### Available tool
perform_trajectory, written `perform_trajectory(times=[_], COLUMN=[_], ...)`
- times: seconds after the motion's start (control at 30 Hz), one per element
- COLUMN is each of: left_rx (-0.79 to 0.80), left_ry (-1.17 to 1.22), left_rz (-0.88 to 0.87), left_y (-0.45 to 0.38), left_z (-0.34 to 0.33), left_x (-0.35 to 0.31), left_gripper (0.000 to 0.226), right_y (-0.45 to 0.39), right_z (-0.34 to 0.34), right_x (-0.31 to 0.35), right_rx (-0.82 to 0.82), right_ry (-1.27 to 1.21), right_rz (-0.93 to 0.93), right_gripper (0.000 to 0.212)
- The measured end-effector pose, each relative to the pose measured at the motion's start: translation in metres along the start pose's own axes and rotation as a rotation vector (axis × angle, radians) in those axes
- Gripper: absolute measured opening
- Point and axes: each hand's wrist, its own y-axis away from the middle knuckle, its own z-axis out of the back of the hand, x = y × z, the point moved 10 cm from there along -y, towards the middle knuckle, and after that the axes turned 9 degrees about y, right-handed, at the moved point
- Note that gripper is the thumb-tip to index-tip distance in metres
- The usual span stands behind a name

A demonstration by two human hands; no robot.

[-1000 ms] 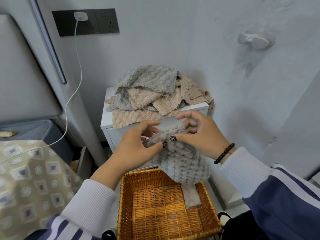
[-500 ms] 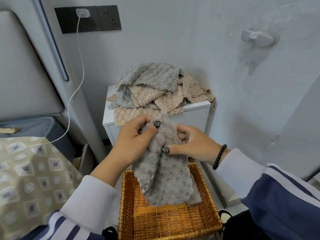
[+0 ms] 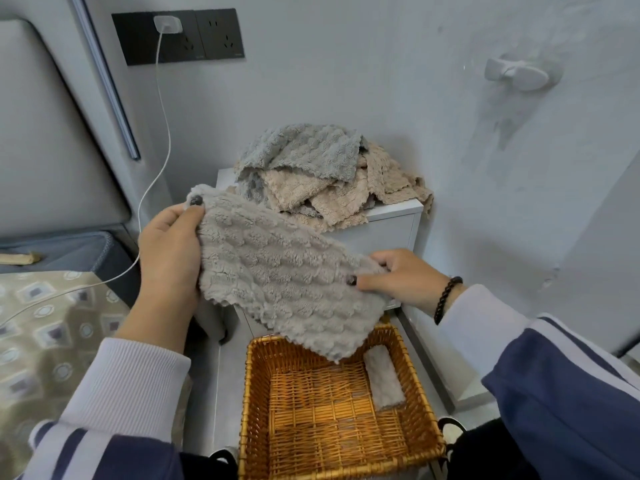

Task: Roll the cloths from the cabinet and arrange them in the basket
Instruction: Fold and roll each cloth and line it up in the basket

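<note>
Cloths are the subject; one grey cloth [image 3: 284,278] is spread open between your two hands, held in the air above the far edge of the basket [image 3: 256,393], its lower corner hanging over the basket's rear rim.

Nearest: your sleeves, white ribbed cuffs with navy and white stripes, at the bottom left and right. Between them sits the wicker basket, orange-brown, rectangular. Inside it, against the right wall, lies one rolled cloth [image 3: 383,381], light grey, lengthwise along that wall. The rest of the basket floor shows bare weave.

Left hand [image 3: 169,251]: your thumb lies on top of the cloth's upper left corner and the fingers curl behind it, so the corner is pinched. Right hand [image 3: 401,275]: thumb on the front of the cloth's right edge, fingers curled behind, also pinching. A black bead bracelet [image 3: 446,299] sits on your right wrist. The cloth is pulled fairly flat, tilted, left corner higher than right.

Left of you: a patterned fabric [image 3: 45,334] with square motifs, a white cable [image 3: 152,188] running across it and up the wall.

Behind the held cloth: the white cabinet [image 3: 391,226], its front partly hidden by the cloth. On its top is a loose pile of cloths [image 3: 322,174], grey ones uppermost, beige ones below and to the right, some drooping over the edges.

Farthest: grey wall, a black socket panel [image 3: 207,36] with a white plug [image 3: 163,24] in it, and a white wall hook [image 3: 516,74] at upper right.
</note>
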Motion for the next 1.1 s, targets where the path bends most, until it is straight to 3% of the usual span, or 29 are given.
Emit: perform_trajectory(times=[0.1, 0.23, 0.47, 0.67, 0.8, 0.93, 1.1], left_rx=[-0.043, 0.004, 0.201, 0.191, 0.191, 0.187, 0.182], left_ry=[-0.059, -0.185, -0.384, -0.35, -0.31, -0.275, -0.243], left_rz=[0.011, 0.075, 0.22, 0.177, 0.17, 0.175, 0.213], left_y=[-0.005, -0.003, 0.007, -0.003, -0.004, -0.002, 0.001], left_z=[0.01, 0.008, -0.001, 0.007, 0.01, 0.012, 0.011], left_x=[0.002, 0.013, 0.041, 0.041, 0.04, 0.037, 0.039], left_gripper=[0.013, 0.014, 0.022, 0.01, 0.011, 0.017, 0.012], right_y=[-0.004, -0.002, -0.001, -0.002, -0.001, -0.003, -0.004], right_z=[0.022, 0.035, 0.032, 0.029, 0.027, 0.027, 0.03], right_x=[-0.015, -0.029, -0.038, -0.034, -0.03, -0.029, -0.033], right_rx=[-0.11, -0.235, -0.248, -0.187, -0.176, -0.173, -0.23], right_ry=[-0.261, -0.547, -0.837, -0.855, -0.866, -0.871, -0.668], right_rz=[-0.1, -0.19, -0.233, -0.229, -0.218, -0.203, -0.227], right_gripper=[0.025, 0.018, 0.041, 0.026, 0.056, 0.063, 0.029])
